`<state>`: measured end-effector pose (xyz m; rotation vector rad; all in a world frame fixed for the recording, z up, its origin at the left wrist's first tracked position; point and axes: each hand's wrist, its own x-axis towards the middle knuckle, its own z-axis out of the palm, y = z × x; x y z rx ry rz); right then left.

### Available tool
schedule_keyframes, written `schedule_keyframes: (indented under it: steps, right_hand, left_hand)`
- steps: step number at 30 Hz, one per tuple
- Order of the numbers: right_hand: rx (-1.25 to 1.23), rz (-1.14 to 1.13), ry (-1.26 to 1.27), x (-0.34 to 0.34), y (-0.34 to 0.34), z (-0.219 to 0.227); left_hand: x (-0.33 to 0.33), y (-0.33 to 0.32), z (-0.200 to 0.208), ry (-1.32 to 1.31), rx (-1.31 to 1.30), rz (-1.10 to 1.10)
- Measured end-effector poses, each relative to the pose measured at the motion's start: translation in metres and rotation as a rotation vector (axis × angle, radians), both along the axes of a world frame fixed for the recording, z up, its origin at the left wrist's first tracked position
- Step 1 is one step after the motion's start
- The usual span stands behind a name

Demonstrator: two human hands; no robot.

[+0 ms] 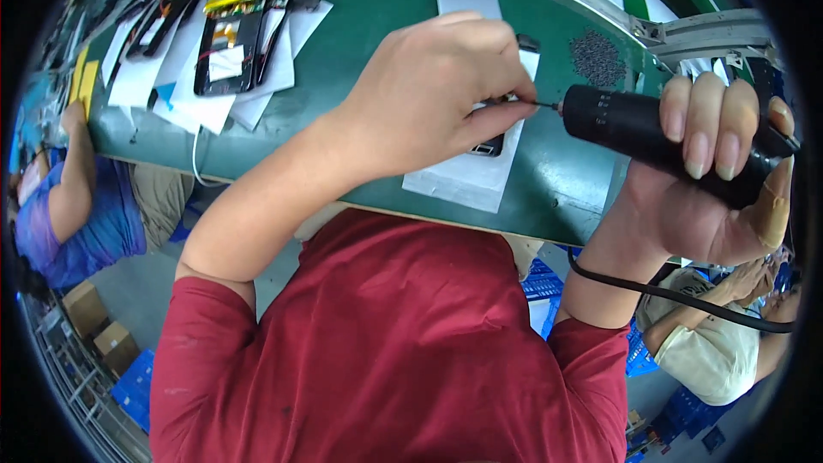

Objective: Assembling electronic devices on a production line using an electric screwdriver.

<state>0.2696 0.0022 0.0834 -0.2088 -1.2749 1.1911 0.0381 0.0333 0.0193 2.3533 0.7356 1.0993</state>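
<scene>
My right hand (677, 210) grips a black corded electric screwdriver (613, 124), which lies almost level with its thin bit pointing left. At the bit's tip, the thumb and forefinger of my left hand (429, 94) are pinched together; whatever is between them is too small to make out. Beneath my left hand, a dark device (490, 148) rests on white paper sheets (459, 184), largely covered by the hand. Beyond the screwdriver, a pile of small dark pieces resembling screws (597, 57) is spread on the green table (360, 30).
Several opened black devices (230, 47) with yellow strips lie on papers at the far left. A white cable (197, 159) hangs over the table's near edge. Metal rails (711, 33) border the far right. Other people sit at left (94, 214) and right (707, 347).
</scene>
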Motion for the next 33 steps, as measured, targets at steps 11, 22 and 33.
schedule_keyframes:
  steps: [11,22,33]
  right_hand:
    - [0.034,0.135,-0.175,-0.011,0.024,0.001]
    - [0.055,0.131,-0.165,0.008,0.057,-0.009]
    - [0.096,0.086,-0.167,0.002,0.055,-0.009]
  left_hand:
    - [-0.023,0.004,-0.009,-0.026,0.088,0.012]
    - [-0.028,0.003,-0.014,-0.066,0.086,0.063]
    - [-0.03,0.002,-0.009,-0.038,0.124,0.04]
